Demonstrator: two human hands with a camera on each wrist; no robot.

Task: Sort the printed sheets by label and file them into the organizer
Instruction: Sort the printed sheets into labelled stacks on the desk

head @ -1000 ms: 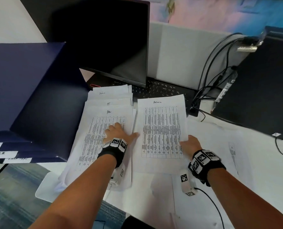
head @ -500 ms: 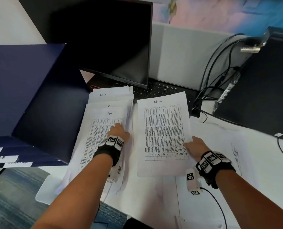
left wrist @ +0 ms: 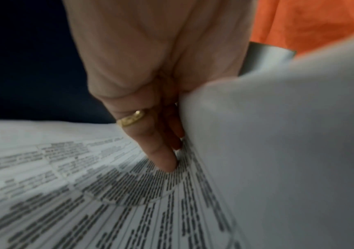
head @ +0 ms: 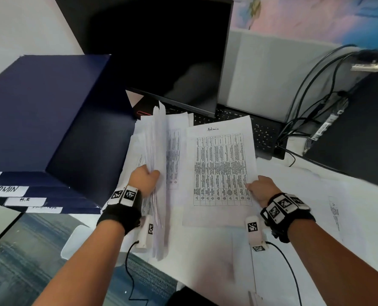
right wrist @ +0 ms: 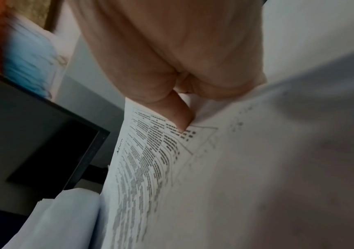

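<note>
My left hand (head: 147, 176) grips a thick stack of printed sheets (head: 159, 151) and holds it up on its edge beside the organizer; in the left wrist view the fingers (left wrist: 161, 156) lie under the stack (left wrist: 289, 151), against a printed page. My right hand (head: 257, 187) pinches the right edge of a single sheet headed "Admin" (head: 221, 171), which is lifted off the desk; the thumb (right wrist: 178, 116) presses on that sheet (right wrist: 150, 160). The dark blue organizer (head: 40, 120) stands at the left, its tabs reading ADMIN (head: 5, 189) and HR (head: 25, 199), with a third that is blurred.
An open black laptop (head: 166, 62) sits behind the papers, its keyboard partly covered by them. A black computer case (head: 364, 133) with cables (head: 311, 102) stands at the right. More white sheets (head: 316, 206) lie on the desk at the right. The desk's front edge runs at lower left.
My left hand went from resting flat on the left pile to gripping it and tipping it up on edge. My right hand lifted the Admin sheet slightly and kept its hold.
</note>
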